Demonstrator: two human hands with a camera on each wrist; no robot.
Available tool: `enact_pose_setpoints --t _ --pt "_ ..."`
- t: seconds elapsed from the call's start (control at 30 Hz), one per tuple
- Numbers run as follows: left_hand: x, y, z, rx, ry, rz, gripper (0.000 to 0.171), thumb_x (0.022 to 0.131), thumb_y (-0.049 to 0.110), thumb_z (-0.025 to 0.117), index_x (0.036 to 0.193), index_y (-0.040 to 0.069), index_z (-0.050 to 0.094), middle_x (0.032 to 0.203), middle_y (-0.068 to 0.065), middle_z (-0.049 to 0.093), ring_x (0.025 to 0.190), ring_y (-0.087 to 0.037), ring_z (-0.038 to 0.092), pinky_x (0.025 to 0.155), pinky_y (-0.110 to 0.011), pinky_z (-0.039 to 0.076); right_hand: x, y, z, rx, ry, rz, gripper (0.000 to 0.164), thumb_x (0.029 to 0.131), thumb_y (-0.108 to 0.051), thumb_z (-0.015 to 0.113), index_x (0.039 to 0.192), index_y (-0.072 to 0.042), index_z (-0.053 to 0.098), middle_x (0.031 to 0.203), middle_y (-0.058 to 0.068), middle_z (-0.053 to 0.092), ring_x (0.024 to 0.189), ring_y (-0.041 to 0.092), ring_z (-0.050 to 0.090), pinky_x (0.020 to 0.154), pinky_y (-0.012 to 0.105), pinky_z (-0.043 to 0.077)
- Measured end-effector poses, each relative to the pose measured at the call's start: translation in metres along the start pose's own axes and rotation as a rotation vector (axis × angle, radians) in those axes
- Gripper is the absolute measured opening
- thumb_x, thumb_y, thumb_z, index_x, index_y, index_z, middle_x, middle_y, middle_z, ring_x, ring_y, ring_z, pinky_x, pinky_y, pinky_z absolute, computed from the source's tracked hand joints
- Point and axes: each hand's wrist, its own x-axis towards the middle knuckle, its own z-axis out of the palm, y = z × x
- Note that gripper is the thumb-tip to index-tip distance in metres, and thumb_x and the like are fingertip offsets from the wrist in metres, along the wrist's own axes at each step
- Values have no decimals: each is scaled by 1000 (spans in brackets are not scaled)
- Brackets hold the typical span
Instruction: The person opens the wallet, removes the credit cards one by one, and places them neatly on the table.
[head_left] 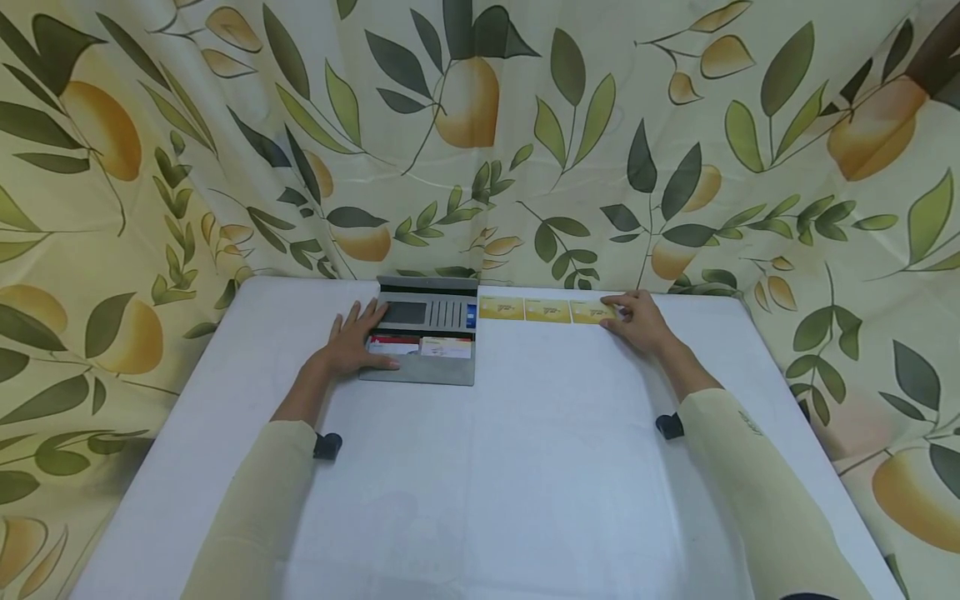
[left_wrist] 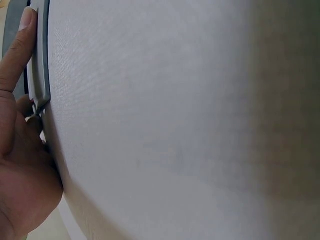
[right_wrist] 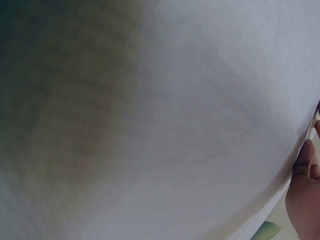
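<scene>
A grey card wallet (head_left: 417, 372) lies unfolded at the back of the white table. Cards show in it: a red-and-white card (head_left: 394, 346), a pale card (head_left: 446, 347) and a blue edge at the right side. My left hand (head_left: 349, 340) rests on the wallet's left side, fingers spread and thumb on the lower flap. To the wallet's right, three yellow cards form a row: the left card (head_left: 501, 308), the middle card (head_left: 547, 311) and the right card (head_left: 589, 312). My right hand (head_left: 639, 323) pinches the right card's outer end between thumb and forefinger.
A white cloth covers the table (head_left: 480, 483). Behind and beside it hangs a curtain (head_left: 480, 192) printed with fruit and leaves. Small black devices sit at both wrists, the left device (head_left: 327, 446) and the right device (head_left: 670, 427).
</scene>
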Motion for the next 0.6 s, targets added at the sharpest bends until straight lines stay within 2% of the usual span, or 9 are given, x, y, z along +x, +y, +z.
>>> enact_pose_setpoints --t 0.4,0.6 --pt "-4 9 -3 11 7 -6 121 81 50 87 170 12 13 176 -15 -1 159 -39 -15 124 -57 -16 1 3 0 7 -3 12 52 102 -16 72 148 0 57 140 31 36 122 45 46 105 58 44" --pt "-2 4 -1 13 4 -2 123 80 55 86 170 14 12 176 -13 -3 159 -38 -17 124 -56 -18 1 1 -1 4 4 22 55 100 -18 74 149 0 56 141 31 37 121 45 46 101 56 45"
